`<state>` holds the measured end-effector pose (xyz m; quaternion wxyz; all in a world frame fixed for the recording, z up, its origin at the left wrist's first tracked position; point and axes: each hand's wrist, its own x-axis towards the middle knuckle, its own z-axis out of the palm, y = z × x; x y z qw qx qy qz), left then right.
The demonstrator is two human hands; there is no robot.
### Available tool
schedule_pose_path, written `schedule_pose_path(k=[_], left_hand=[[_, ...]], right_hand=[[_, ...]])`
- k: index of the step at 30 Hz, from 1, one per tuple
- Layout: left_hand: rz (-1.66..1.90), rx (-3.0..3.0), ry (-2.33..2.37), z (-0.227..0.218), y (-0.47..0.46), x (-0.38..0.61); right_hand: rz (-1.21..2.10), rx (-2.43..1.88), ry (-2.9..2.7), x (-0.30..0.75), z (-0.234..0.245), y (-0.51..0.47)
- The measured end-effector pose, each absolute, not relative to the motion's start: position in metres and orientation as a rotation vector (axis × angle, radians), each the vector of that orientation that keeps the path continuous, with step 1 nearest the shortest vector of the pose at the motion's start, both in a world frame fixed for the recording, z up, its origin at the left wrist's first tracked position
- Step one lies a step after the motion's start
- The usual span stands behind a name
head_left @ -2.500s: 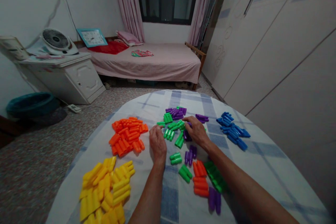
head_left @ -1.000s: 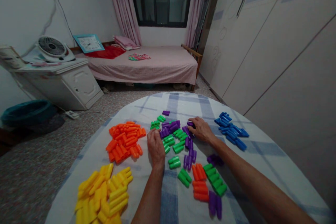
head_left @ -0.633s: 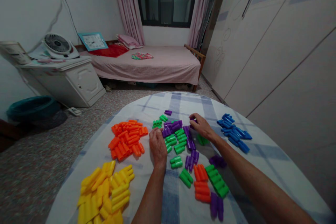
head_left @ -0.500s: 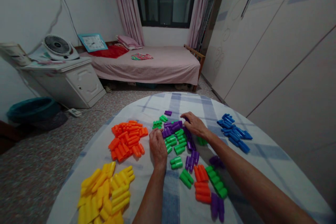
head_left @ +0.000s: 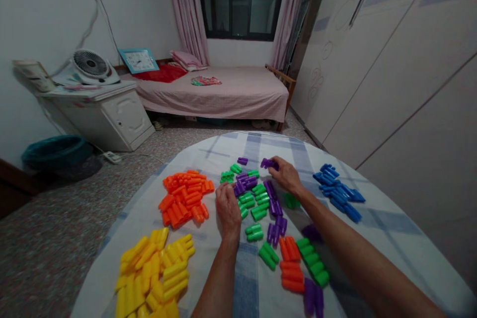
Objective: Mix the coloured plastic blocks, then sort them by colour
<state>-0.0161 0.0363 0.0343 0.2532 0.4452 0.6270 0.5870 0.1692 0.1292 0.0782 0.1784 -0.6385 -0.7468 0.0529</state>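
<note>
A small purple plastic building block [head_left: 267,163] is pinched in the fingertips of my right hand [head_left: 285,175], just above the far side of the mixed pile. My left hand [head_left: 228,208] rests on the table at the pile's left edge, fingers loosely bent and apart, beside a cluster of purple blocks [head_left: 246,183]; whether the fingertips touch them is hard to see. Green blocks [head_left: 260,211] lie between my hands. A purple row [head_left: 273,198] runs down the right side of the pile, below my right hand.
Orange blocks [head_left: 186,196] are heaped left of my left hand, with yellow blocks [head_left: 152,273] nearer me. Blue blocks [head_left: 337,191] lie at the right, past my right forearm. Orange, green and purple pieces sit near the front. A checked cloth [head_left: 212,151] covers the round table.
My right hand has lifted the purple block slightly away from the pile, baring a green block behind the purple cluster. The left hand stays in place. The view has shifted slightly.
</note>
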Motion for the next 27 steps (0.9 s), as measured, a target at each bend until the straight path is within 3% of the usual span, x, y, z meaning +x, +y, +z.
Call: schedule_pose_path(k=[9, 14, 20, 24, 27], left_hand=[[1.621, 1.189, 1.717, 0.034, 0.036, -0.015], [1.636, 1.191, 1.726, 0.033, 0.037, -0.015], [1.654, 1.19, 1.727, 0.03, 0.039, -0.015], [1.658, 1.194, 1.732, 0.031, 0.038, -0.014], [1.644, 1.196, 1.714, 0.032, 0.038, -0.014]], right_hand=[[0.133, -2.026, -2.015, 0.22, 0.07, 0.184], [0.117, -1.967, -2.083, 0.22, 0.055, 0.182], [-0.044, -1.79, -2.06, 0.217, 0.07, 0.154], [0.277, -1.437, -2.464, 0.207, 0.082, 0.107], [0.502, -1.438, -2.634, 0.198, 0.086, 0.08]])
